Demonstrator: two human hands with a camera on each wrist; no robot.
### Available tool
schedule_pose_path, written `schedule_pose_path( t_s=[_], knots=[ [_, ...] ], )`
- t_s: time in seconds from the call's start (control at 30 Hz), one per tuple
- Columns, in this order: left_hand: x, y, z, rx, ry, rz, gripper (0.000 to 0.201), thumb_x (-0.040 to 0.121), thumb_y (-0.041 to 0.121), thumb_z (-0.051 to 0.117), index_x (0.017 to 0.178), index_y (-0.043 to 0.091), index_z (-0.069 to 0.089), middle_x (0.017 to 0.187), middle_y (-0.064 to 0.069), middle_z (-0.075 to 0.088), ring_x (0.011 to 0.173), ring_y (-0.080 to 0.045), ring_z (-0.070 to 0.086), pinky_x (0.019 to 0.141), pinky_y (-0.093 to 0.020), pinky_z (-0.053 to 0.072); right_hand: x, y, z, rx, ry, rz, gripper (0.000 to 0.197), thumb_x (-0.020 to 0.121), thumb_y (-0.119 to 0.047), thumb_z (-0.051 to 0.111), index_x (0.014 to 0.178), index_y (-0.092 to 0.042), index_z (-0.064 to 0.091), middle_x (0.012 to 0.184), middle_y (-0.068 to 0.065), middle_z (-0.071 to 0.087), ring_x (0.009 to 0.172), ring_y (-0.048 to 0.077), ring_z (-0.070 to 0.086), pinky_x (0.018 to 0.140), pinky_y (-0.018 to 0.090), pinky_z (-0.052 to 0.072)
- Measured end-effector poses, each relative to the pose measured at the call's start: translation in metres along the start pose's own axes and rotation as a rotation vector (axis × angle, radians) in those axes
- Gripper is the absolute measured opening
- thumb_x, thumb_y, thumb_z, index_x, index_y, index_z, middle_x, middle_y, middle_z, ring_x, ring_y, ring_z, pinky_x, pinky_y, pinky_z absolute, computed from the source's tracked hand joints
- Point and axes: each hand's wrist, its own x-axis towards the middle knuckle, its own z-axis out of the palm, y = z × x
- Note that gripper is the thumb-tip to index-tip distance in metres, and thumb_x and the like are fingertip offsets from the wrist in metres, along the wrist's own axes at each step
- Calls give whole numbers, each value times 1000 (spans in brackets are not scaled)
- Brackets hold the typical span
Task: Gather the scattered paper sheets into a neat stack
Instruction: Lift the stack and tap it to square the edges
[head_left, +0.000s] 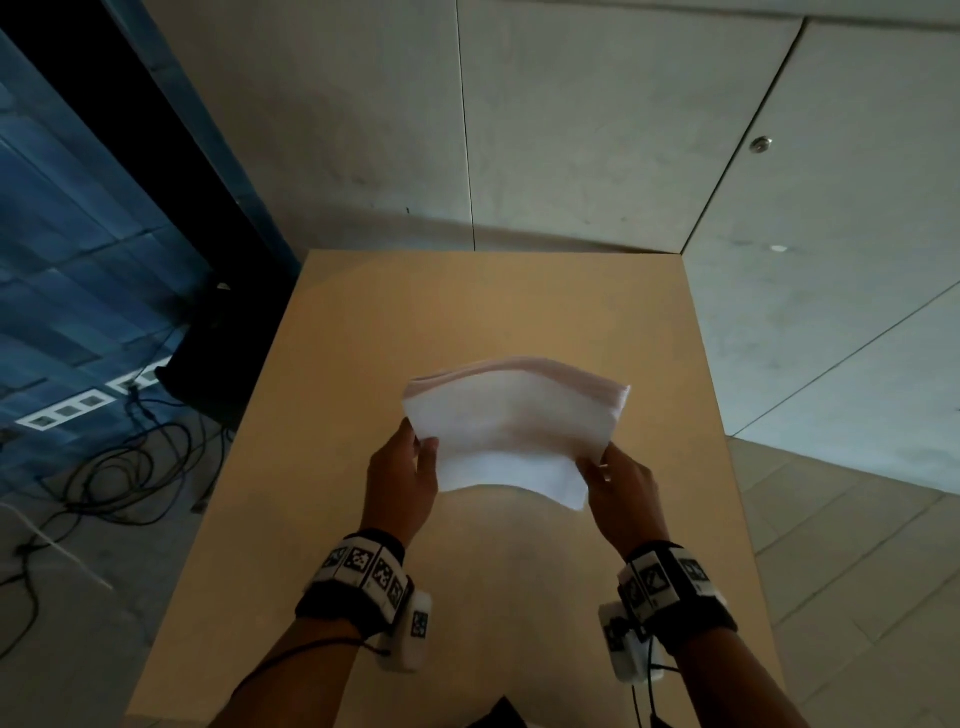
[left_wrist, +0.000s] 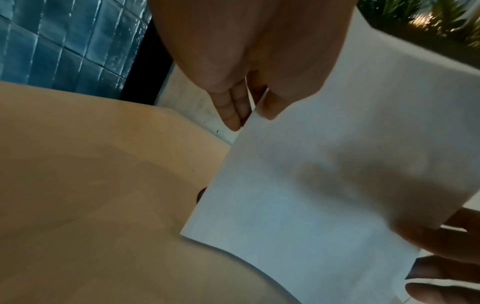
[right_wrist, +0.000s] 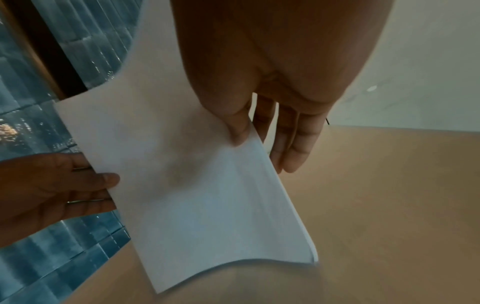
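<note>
A stack of white paper sheets (head_left: 511, 431) is lifted off the tan table (head_left: 363, 322), bowed upward between both hands. My left hand (head_left: 410, 462) pinches its left edge, thumb on the near face and fingers behind. My right hand (head_left: 615, 478) pinches the right edge the same way. In the left wrist view the sheets (left_wrist: 324, 185) hang from my left hand (left_wrist: 249, 102), with the right hand's fingers at the lower right. In the right wrist view my right thumb (right_wrist: 239, 131) presses the paper (right_wrist: 207, 195), fingers behind it.
The table stands against a grey panelled wall (head_left: 571, 130). Left of it on the floor lie black cables (head_left: 119, 467), a power strip (head_left: 83, 405) and a dark box (head_left: 208, 353). Tiled floor (head_left: 857, 545) lies to the right.
</note>
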Motion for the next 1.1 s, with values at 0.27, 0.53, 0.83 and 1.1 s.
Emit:
schedule_pose_path(
  t_s=[0.27,0.53,0.83,1.1],
  knots=[
    [-5,14,-13,-42,167,171,17,95,13,56,107,3,62,97,2,64,90,-9,61,79,-23,49,-8,-20,-22,73,79,-74,21,95,-20,54,113,-20,62,95,-3,69,81,19,66,72,33,54],
    [-3,-14,16,67,-74,-77,19,98,20,49,108,5,58,94,-11,68,88,-27,65,70,-25,43,-2,6,7,29,-121,69,27,97,-25,46,123,-24,55,113,6,68,100,32,64,80,44,52],
    [47,-19,14,164,-272,-281,18,95,14,47,106,1,51,79,-10,53,90,-41,57,64,-31,36,38,7,14,54,-287,143,25,93,-22,54,117,-17,57,106,9,67,97,31,61,80,39,49],
    [72,-56,50,234,-382,-464,41,96,16,41,137,12,45,127,-17,58,110,-37,56,90,-41,50,65,20,56,32,-394,343,29,93,-18,53,121,-12,53,116,14,64,106,34,59,79,31,41]
  ],
)
